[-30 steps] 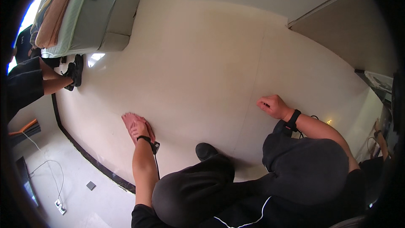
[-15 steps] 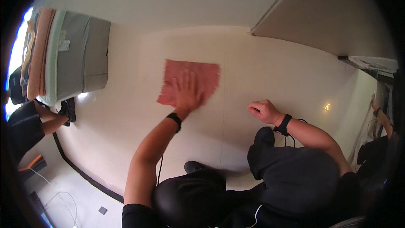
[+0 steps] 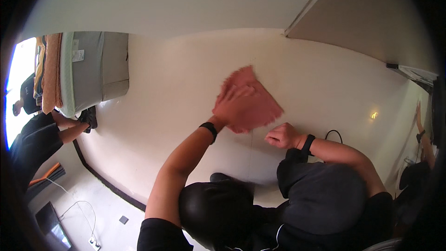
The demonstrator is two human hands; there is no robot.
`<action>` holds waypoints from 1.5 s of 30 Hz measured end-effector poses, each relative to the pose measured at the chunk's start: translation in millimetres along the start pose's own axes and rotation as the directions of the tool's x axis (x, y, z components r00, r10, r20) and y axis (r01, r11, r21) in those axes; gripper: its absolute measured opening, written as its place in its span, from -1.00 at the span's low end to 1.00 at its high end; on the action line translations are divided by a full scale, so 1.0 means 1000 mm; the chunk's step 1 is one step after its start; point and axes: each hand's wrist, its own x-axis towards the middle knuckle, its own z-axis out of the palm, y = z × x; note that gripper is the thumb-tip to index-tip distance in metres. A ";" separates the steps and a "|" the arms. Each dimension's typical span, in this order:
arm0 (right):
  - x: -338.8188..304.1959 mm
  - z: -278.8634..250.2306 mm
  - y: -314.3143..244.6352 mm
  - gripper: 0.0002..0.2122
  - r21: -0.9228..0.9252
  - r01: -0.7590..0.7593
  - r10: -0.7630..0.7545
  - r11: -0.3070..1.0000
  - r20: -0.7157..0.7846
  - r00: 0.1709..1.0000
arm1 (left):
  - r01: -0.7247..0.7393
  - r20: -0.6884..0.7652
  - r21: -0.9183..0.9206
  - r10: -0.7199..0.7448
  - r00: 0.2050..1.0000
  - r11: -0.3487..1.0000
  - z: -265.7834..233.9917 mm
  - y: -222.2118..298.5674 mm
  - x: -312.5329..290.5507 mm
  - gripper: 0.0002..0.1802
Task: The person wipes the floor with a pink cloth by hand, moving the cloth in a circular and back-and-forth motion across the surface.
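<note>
A reddish-pink cloth [image 3: 262, 104] with frayed edges lies turned at an angle on the pale floor. My left hand [image 3: 230, 108] presses flat on its left part, fingers stretched out and somewhat blurred. Just right of the cloth's lower corner is my right hand [image 3: 284, 135], closed in a fist above my knee, and I see nothing in it. Each wrist wears a black band.
Beside the left wall of the space stands a grey padded block [image 3: 88, 67] with folded textiles. Another person's legs [image 3: 42, 132] are near it. A brown panel [image 3: 367, 23] rises at the upper right. A white cable [image 3: 90, 209] lies at lower left.
My left hand has swept the cloth to the right and turned it. My right hand has come slightly lower and left, staying closed. The whole view has shifted a little.
</note>
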 end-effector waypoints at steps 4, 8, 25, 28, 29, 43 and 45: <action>0.013 -0.003 0.005 -0.85 0.009 -0.057 0.057 0.998 0.029 0.998 | 0.547 -0.342 -0.082 -0.539 0.770 0.833 0.024 -0.048 -0.076 -0.24; 0.034 -0.003 0.008 -0.86 0.026 -0.058 0.057 0.998 0.019 0.998 | 0.835 -0.417 -0.214 -0.821 0.391 0.506 0.068 -0.076 -0.206 -0.17; 0.045 0.015 0.000 -0.83 -0.006 -0.095 0.095 0.995 0.137 0.986 | 0.947 -0.137 -0.268 -0.980 0.146 0.179 0.205 0.092 -0.401 0.08; 0.042 0.023 -0.001 -0.84 -0.053 -0.108 0.117 0.993 0.209 0.971 | 0.958 -0.085 -0.167 -0.971 0.222 0.234 0.212 0.108 -0.407 0.11; 0.042 0.024 -0.003 -0.86 -0.042 -0.135 0.140 0.990 0.207 0.968 | 0.959 -0.087 -0.168 -0.972 0.218 0.230 0.211 0.109 -0.409 0.11; 0.051 0.031 -0.018 -0.85 -0.043 -0.155 0.161 0.987 0.284 0.945 | 0.844 -0.232 -0.100 -0.837 0.496 0.527 0.183 0.077 -0.374 0.11; 0.049 0.034 -0.014 -0.86 -0.041 -0.127 0.133 0.991 0.326 0.936 | 0.818 -0.239 -0.079 -0.807 0.540 0.570 0.166 0.060 -0.349 0.08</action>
